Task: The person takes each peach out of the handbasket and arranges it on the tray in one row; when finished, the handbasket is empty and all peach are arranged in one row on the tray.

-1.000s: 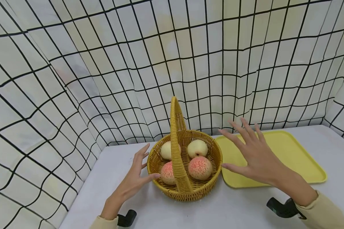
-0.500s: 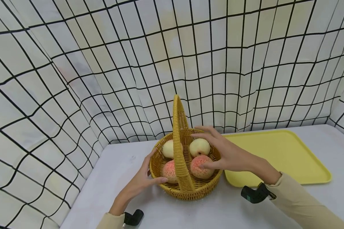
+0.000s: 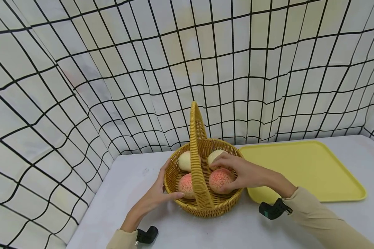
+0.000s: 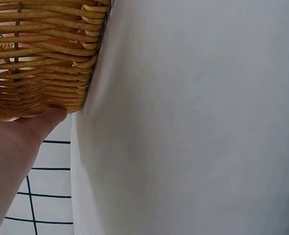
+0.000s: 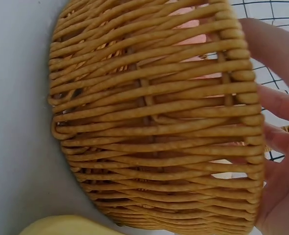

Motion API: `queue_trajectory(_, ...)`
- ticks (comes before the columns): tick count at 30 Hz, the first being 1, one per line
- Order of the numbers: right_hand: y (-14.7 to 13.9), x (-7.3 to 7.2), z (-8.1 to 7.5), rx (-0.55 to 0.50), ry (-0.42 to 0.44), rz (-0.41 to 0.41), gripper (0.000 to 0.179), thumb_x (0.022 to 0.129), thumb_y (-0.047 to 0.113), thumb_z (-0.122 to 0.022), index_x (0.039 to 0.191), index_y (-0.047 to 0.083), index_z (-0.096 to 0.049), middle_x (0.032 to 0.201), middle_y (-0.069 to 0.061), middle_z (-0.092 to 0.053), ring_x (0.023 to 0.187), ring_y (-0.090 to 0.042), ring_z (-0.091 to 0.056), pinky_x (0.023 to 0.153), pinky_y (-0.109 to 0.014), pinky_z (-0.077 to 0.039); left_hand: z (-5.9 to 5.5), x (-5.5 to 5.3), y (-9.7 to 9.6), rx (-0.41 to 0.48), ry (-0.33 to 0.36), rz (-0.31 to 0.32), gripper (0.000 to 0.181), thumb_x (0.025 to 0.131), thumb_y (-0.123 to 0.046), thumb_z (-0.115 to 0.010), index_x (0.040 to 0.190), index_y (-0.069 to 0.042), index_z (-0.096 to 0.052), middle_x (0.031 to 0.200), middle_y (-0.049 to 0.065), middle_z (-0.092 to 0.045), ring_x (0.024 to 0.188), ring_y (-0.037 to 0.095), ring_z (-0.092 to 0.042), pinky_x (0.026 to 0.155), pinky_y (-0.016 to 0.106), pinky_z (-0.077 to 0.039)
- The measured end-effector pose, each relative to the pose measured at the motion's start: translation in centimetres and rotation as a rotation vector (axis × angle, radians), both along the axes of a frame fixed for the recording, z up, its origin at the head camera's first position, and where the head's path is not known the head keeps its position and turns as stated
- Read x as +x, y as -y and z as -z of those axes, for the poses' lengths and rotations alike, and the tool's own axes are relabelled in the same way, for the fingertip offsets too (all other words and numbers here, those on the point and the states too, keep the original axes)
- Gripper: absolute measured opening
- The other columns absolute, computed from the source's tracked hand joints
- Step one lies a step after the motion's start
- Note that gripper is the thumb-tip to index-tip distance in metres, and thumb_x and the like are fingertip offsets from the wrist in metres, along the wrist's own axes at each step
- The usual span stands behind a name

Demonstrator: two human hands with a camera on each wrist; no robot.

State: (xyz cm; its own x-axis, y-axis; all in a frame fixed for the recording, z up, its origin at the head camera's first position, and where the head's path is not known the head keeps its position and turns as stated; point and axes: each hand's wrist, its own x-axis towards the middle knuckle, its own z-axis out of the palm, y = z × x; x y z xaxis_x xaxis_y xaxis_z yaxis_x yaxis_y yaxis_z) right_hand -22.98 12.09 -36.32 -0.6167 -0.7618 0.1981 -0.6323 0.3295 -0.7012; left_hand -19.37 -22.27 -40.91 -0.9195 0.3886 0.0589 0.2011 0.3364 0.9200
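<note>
The left hand [image 3: 156,197] is resting with relaxed fingers against the left wall of the basket [image 3: 202,207], holding nothing. Right of the upright handle [image 3: 197,155], the right hand [image 3: 237,171] is curling over the front right peach [image 3: 219,180], gripping it inside the basket. The tray [image 3: 305,169] is lying to its right; the fingertips under the peach are hidden

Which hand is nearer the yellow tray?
Right. The right hand is in the basket gripping a pink peach, beside the yellow tray. The left hand holds the basket's far side.
</note>
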Motion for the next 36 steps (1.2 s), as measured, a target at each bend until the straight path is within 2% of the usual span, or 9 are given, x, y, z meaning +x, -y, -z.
queue_trajectory(6, 0.4, -0.4, 0.1, 0.081, -0.042, -0.016, 0.051, 0.089, 0.032, -0.086, 0.133, 0.013, -0.068, 0.134, -0.004, -0.059, 0.124, -0.02, -0.054, 0.106, -0.046, -0.048, 0.0, 0.0, -0.1, -0.002, -0.006, -0.001, 0.122, 0.086, -0.034, -0.085, 0.169, -0.022, 0.004, 0.173, 0.02, -0.005, 0.155, 0.048, -0.02, 0.12, 0.065, -0.025)
queue_trajectory(15, 0.9, -1.0, -0.2, 0.164, -0.107, -0.095, 0.044, 0.087, 0.019, -0.087, 0.127, 0.01, -0.072, 0.124, 0.002, -0.063, 0.116, -0.016, -0.058, 0.103, -0.041, -0.049, -0.1, -0.1, -0.1, -0.009, 0.008, -0.011, 0.121, 0.087, -0.034, -0.084, 0.169, -0.025, 0.004, 0.173, 0.017, -0.006, 0.156, 0.044, -0.02, 0.121, 0.063, -0.024)
queue_trajectory(20, 1.3, -1.2, -0.5, 0.188, -0.104, -0.132, 0.041, 0.088, 0.018, -0.085, 0.126, 0.01, -0.072, 0.12, 0.002, -0.062, 0.109, -0.012, -0.058, 0.095, -0.034, -0.053, -0.3, -0.1, 0.1, -0.007, 0.004, -0.009, 0.121, 0.086, -0.033, -0.085, 0.169, -0.027, 0.003, 0.174, 0.014, -0.007, 0.156, 0.043, -0.02, 0.121, 0.062, -0.023)
queue_trajectory(24, 1.6, -1.0, -0.3, 0.192, -0.119, -0.109, 0.04, 0.087, 0.019, -0.086, 0.124, 0.011, -0.072, 0.116, 0.003, -0.062, 0.105, -0.011, -0.059, 0.091, -0.032, -0.054, -0.3, -0.2, 0.1, -0.013, 0.007, -0.008, 0.121, 0.086, -0.034, -0.084, 0.169, -0.027, 0.004, 0.174, 0.015, -0.006, 0.156, 0.043, -0.02, 0.121, 0.063, -0.023)
queue_trajectory(30, 1.6, -0.5, 0.1, 0.112, -0.194, -0.016, 0.044, 0.084, 0.02, -0.088, 0.125, 0.016, -0.072, 0.12, 0.004, -0.063, 0.108, -0.013, -0.059, 0.092, -0.035, -0.054, -0.3, -0.2, 0.1, -0.023, 0.025, -0.016, 0.122, 0.086, -0.036, -0.084, 0.169, -0.026, 0.006, 0.174, 0.015, -0.002, 0.157, 0.042, -0.018, 0.122, 0.063, -0.023)
queue_trajectory(36, -0.4, 0.1, -0.7, -0.101, -0.225, 0.071, 0.049, 0.082, 0.014, -0.087, 0.128, 0.019, -0.07, 0.128, 0.003, -0.063, 0.115, -0.018, -0.062, 0.091, -0.037, -0.057, 0.1, -0.2, 0.1, -0.017, 0.033, -0.02, 0.123, 0.086, -0.035, -0.084, 0.169, -0.024, 0.006, 0.175, 0.015, -0.001, 0.157, 0.043, -0.017, 0.122, 0.062, -0.022)
